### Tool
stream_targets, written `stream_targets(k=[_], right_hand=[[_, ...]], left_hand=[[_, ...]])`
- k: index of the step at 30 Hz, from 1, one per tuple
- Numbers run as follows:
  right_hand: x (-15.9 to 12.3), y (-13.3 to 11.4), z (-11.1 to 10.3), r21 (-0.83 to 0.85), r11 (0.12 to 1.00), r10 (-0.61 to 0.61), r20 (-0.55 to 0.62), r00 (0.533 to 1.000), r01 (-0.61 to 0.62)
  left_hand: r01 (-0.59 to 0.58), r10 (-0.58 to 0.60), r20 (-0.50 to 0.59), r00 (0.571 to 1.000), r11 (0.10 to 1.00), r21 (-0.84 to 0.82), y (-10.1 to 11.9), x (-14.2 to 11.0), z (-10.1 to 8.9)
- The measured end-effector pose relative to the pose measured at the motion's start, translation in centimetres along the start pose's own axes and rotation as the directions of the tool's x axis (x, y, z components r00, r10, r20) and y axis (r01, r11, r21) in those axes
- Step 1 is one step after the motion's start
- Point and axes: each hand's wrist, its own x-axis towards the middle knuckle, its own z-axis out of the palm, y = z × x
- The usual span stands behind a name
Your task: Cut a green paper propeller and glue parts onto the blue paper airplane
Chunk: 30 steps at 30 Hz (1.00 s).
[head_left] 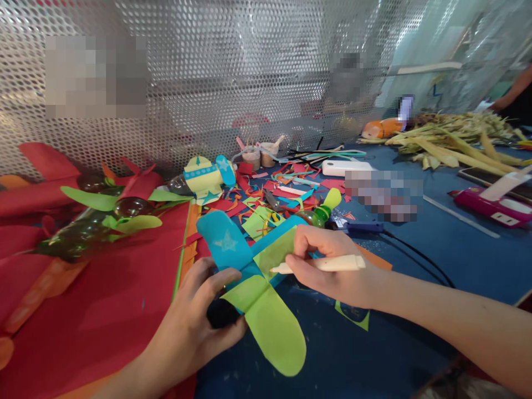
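Note:
My left hand (195, 310) is curled around the near end of a toy plane (279, 338) made of blue and green paper. One rounded blue piece bears a pale star; a rounded green one points toward me. My right hand (332, 246) grips a white marker pen (343, 262), its tip at the green panel (266, 256) on the plane's body. The side of that hand rests against the far part of the plane. Just beyond shows a green bottle neck (322, 211) with a light green blade; its join to the plane is hidden.
Red sheets (112, 321) and bottle planes (135, 188) lie at left, with a cream and blue plane (205, 177) behind. Paper scraps (257, 219) cover the middle. At right are a dark cable (419, 252), a magenta device (490, 206) and dried husks (453, 138). A perforated metal screen (249, 66) stands behind.

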Motion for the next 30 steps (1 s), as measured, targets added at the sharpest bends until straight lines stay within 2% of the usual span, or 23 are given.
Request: stream_targets(k=[15, 21, 30], right_hand=[[-0.02, -0.01, 0.02, -0.026, 1.000, 0.004, -0.012, 1.000, -0.004], [0.05, -0.01, -0.01, -0.026, 1.000, -0.001, -0.019, 1.000, 0.000], [0.07, -0.13, 0.02, -0.020, 1.000, 0.005, -0.002, 1.000, -0.005]], left_hand=[[-0.008, 0.008, 0.042, 0.999, 1.000, -0.013, 0.00, 0.10, -0.15], [-0.004, 0.004, 0.009, 1.000, 1.000, -0.021, 0.14, 0.31, -0.11], [0.006, -0.005, 0.017, 1.000, 0.999, -0.037, 0.12, 0.19, 0.03]])
